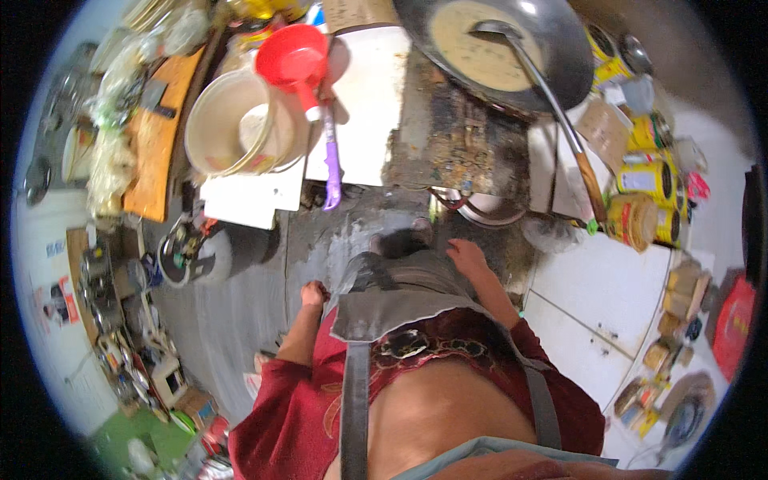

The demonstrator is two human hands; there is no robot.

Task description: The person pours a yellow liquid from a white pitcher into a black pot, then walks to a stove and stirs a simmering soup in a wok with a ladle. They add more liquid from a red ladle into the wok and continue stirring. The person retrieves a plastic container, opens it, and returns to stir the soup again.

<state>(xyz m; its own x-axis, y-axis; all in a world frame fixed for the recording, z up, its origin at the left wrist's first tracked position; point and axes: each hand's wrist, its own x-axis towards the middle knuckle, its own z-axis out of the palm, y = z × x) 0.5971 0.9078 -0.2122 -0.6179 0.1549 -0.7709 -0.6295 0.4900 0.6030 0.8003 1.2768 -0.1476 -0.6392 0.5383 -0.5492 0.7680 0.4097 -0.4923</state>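
My left hand (315, 293) hangs low beside the grey apron (384, 312), its fingers curled; whether it holds anything cannot be told. On the other side, my right hand (467, 255) is held out near the apron with nothing visible in it. Beyond it stands a large dark wok (570, 66) with a pale, creamy liquid (474, 54) inside. A ladle (555, 105) with a wooden handle end rests in the wok, its handle over the rim. At the upper left are a white plastic bucket (207, 129), a red plastic dipper (293, 57) and a purple-handled utensil (332, 168).
A wooden board (157, 144) bearing a cleaver (154, 96) lies at the left. Below it stands a grey gas cylinder (210, 255). Yellow cans (645, 180) and a lidded jar (630, 221) line the right side, by a white cabinet (591, 306). A metal basin (492, 210) sits below the stove.
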